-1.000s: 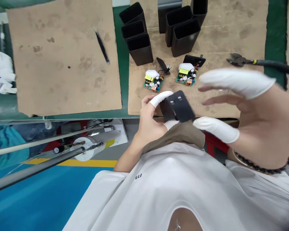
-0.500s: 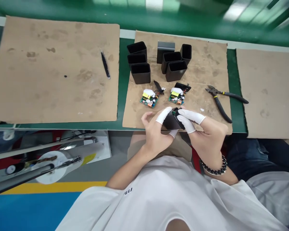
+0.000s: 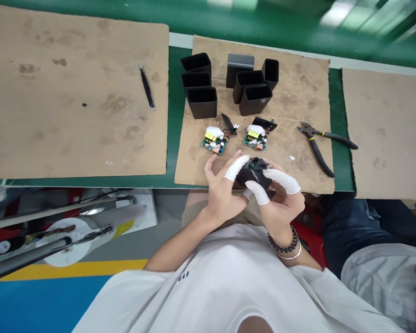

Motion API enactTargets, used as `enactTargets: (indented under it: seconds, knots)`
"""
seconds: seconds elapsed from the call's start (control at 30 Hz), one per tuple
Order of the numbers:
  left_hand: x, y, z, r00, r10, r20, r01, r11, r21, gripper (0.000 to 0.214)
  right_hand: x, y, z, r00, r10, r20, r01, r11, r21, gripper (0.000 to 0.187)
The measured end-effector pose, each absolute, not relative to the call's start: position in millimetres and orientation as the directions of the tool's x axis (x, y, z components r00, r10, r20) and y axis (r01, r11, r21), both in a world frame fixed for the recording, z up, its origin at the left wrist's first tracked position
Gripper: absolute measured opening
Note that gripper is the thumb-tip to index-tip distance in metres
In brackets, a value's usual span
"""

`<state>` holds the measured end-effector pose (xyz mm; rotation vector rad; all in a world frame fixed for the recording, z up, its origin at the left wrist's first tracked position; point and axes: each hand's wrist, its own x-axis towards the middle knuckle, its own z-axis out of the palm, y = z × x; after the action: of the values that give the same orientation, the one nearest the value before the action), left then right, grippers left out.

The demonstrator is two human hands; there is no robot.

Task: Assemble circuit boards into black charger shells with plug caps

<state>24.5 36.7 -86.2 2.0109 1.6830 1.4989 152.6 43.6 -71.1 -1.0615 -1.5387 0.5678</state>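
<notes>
My left hand [image 3: 223,192], with white finger cots on it, is closed around a black plastic housing [image 3: 243,175] near the front table edge. A bit of green circuit board shows in the housing's open end, which faces right. My right hand [image 3: 280,196], also in finger cots, grips a black end cap [image 3: 261,167] tilted away from that opening. Just beyond my hands lie two circuit boards, a left one [image 3: 215,140] and a right one [image 3: 255,138], each with yellow parts and a black cap wired on.
Several black housings [image 3: 201,102] stand behind the boards on a cardboard sheet [image 3: 298,99]. Diagonal cutters [image 3: 315,143] lie open at the right. Black tweezers [image 3: 147,88] rest on the left cardboard. Another person in jeans [image 3: 348,222] sits close on my right.
My right hand has turned and tilted the end cap away from the housing, so the opening shows more. The left hand keeps its hold. The view has shifted slightly.
</notes>
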Motion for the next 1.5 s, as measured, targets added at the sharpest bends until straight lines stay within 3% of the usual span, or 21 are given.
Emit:
enactTargets:
  seconds: [0.17,0.33,0.5,0.6,0.73,0.83,0.97,1.03,1.1,1.17,1.23,1.33,1.5]
  knots:
    - [21.3,36.3,-88.0,-0.088,0.799,0.594,0.702,-0.373,0.606,0.060,152.2,41.8,-82.1,0.005,0.831,0.557,0.350,0.520,-0.779,0.057]
    - [12.8,31.7,-84.6,-0.018,0.812,0.583,0.703,-0.404,0.585,0.066,169.5,50.8,-67.1,-0.081,0.854,0.513,0.357,0.506,-0.785,0.042]
    - [-3.3,24.3,-89.0,-0.036,0.763,0.646,0.755,-0.403,0.518,0.069,215.6,66.4,-42.7,0.032,0.727,0.686,0.538,0.566,-0.625,0.048]
    - [-10.2,21.4,-92.4,-0.051,0.759,0.649,0.778,-0.377,0.502,0.074,234.2,73.8,-40.6,-0.121,0.791,0.600,0.631,0.528,-0.568,0.040]
    - [-10.6,21.5,-91.6,-0.061,0.765,0.641,0.793,-0.353,0.496,0.073,238.6,78.5,-42.2,-0.066,0.737,0.673,0.667,0.535,-0.519,0.037]
    - [-8.5,22.5,-89.6,-0.054,0.766,0.641,0.786,-0.364,0.500,0.070,237.3,79.1,-45.2,-0.133,0.778,0.614,0.657,0.533,-0.533,0.036]
    - [-7.0,23.5,-87.4,-0.023,0.750,0.661,0.769,-0.409,0.491,0.064,239.6,79.6,-56.4,-0.049,0.745,0.665,0.682,0.512,-0.523,0.036]
    - [-3.5,24.8,-84.3,0.002,0.752,0.659,0.745,-0.441,0.501,0.062,238.9,80.3,-64.7,-0.030,0.781,0.623,0.629,0.500,-0.596,0.030]
    - [4.0,27.7,-78.3,0.027,0.769,0.639,0.690,-0.477,0.545,0.064,234.1,79.7,-71.3,0.068,0.839,0.540,0.470,0.450,-0.759,0.028]
    - [14.8,32.4,-69.7,0.060,0.790,0.611,0.612,-0.512,0.603,0.072,224.6,76.1,-72.8,0.158,0.913,0.377,0.212,0.341,-0.916,0.027]
    - [26.4,38.1,-60.0,0.105,0.809,0.578,0.538,-0.535,0.651,0.080,212.3,69.8,-68.2,0.080,0.988,0.132,-0.033,0.135,-0.990,0.024]
    - [39.2,45.6,-47.1,0.098,0.852,0.515,0.471,-0.495,0.730,0.075,196.5,60.3,-54.7,-0.180,0.972,-0.150,-0.228,-0.190,-0.955,0.032]
    - [43.4,48.9,-33.4,-0.051,0.915,0.400,0.343,-0.360,0.868,0.067,194.2,57.4,-39.4,-0.341,0.910,-0.238,-0.320,-0.350,-0.880,0.032]
